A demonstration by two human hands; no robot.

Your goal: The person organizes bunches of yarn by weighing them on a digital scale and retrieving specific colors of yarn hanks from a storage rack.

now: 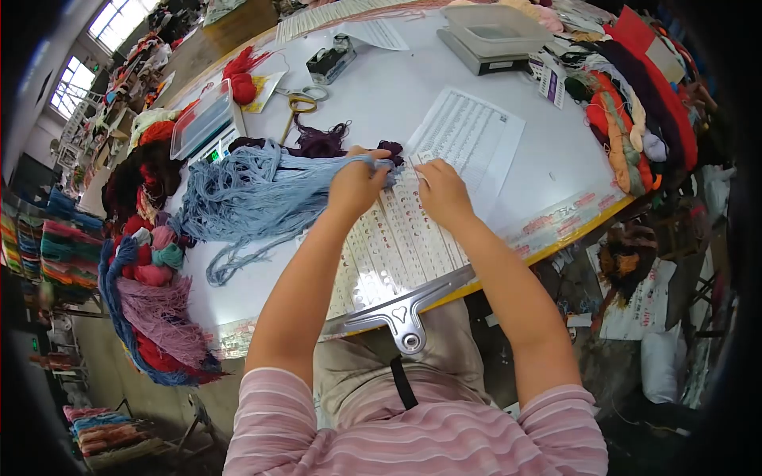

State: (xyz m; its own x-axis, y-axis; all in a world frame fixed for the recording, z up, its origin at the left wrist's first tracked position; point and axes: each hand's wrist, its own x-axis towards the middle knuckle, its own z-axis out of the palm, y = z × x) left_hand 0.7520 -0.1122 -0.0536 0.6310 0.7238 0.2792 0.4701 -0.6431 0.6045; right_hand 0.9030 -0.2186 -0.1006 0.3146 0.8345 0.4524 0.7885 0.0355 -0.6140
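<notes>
My left hand is closed on one end of a large bundle of light blue yarn that spreads to the left across the white table. My right hand rests with pinched fingers on a white perforated card with rows of small holes, close beside the left hand. Whether a strand sits between the right fingers is too small to tell. A printed sheet lies just beyond both hands. Dark purple yarn lies behind the blue bundle.
Two digital scales stand on the table: one at the left, one at the far side. Scissors and red yarn lie near the far left. Piles of coloured yarn crowd the left edge, and more skeins the right.
</notes>
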